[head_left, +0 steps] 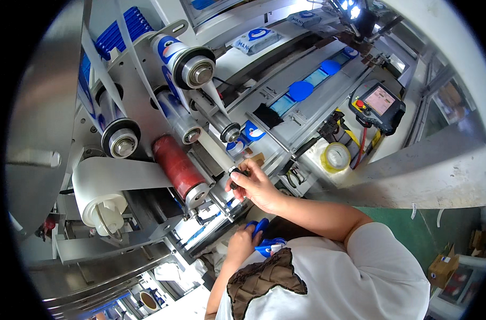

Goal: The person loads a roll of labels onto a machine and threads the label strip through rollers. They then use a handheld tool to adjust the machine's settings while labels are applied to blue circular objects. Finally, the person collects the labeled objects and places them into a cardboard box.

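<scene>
My right hand (260, 191) reaches to the front of the labelling machine, its fingers closed round a black knob (236, 177) at the end of a pale roller. Lower down, close to my body, my left hand (239, 246) is closed on a glossy blue label strip (260, 226). More blue and white strip hangs beside it against my shirt. Left of my right hand sits a red roller (174, 166), with white backing web (141, 175) running from it. The fingertips of my left hand are partly hidden by the strip.
Metal rollers (190, 69) carry blue printed label web above. A conveyor (328, 88) with blue lids (300, 90) runs towards the far right, near a control pendant (379, 104) and a yellow tape roll (336, 157). White packs (258, 40) lie behind. A cardboard box (443, 269) is at right.
</scene>
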The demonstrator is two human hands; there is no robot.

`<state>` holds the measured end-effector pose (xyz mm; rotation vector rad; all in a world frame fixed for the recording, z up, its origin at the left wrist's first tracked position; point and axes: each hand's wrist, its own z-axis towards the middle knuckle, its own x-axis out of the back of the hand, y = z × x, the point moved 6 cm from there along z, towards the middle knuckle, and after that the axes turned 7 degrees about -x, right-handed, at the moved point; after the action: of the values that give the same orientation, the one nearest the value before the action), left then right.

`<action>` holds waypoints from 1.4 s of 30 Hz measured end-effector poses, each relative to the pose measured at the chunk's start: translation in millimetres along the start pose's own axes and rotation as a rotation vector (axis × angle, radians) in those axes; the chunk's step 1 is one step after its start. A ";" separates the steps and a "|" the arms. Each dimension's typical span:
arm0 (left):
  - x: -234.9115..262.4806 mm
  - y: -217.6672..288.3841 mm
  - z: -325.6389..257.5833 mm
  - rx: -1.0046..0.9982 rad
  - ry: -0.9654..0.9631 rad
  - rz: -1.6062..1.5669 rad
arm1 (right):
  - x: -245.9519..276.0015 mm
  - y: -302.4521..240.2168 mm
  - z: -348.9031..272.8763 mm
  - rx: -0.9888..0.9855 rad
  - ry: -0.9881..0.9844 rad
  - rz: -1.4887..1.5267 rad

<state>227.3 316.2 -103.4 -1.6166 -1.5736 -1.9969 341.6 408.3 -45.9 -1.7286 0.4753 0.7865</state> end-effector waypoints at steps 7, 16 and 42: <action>0.8 -0.4 -1.6 -0.009 -0.005 0.029 | -0.9 -0.7 -0.8 0.018 0.007 -0.019; 0.3 0.9 0.3 0.001 -0.025 0.037 | -0.4 -2.1 0.7 0.053 0.026 -0.084; 0.5 -4.5 -2.5 0.076 -0.080 0.093 | -15.6 -39.7 -3.4 0.512 0.254 -1.193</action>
<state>222.6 316.5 -105.5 -1.7266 -1.5495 -1.8256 358.1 415.7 -7.1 -1.2909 -0.2202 -0.3899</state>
